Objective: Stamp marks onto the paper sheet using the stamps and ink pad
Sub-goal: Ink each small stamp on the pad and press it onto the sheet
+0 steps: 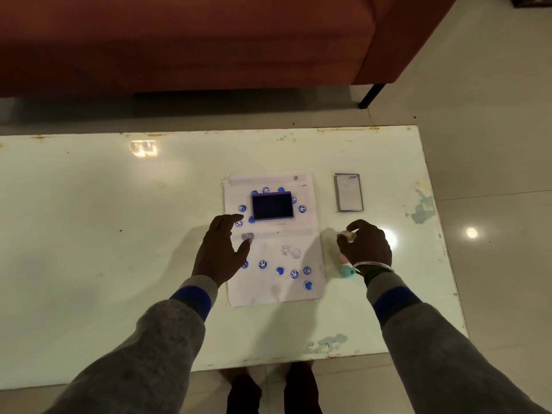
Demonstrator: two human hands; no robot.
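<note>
A white paper sheet lies flat near the middle of a glossy white bench, its surface dotted with round blue smiley-face and heart marks clustered along the far half and the near half, plus two faint outline marks toward the right. An open ink pad, dark blue in a purple frame, sits on the far half of the sheet, ringed by the marks. The left hand rests palm down over the sheet's left edge, fingers spread and holding nothing, the thumb tip touching the paper below the pad. The right hand is off the sheet, just beside its right edge, fingers curled around a small pale stamp pinched at the fingertips. Under that hand, on the bench, lie a pink stamp and a teal stamp, partly hidden by the wrist, which wears a thin metal bangle. Farther back, well apart from the sheet on the right, the ink pad's lid lies on the bench. Both arms wear grey sleeves with blue cuffs. Beyond the bench stands a rust-red sofa on a pale tiled floor, and the bench edge shows chipped, rusty spots.
</note>
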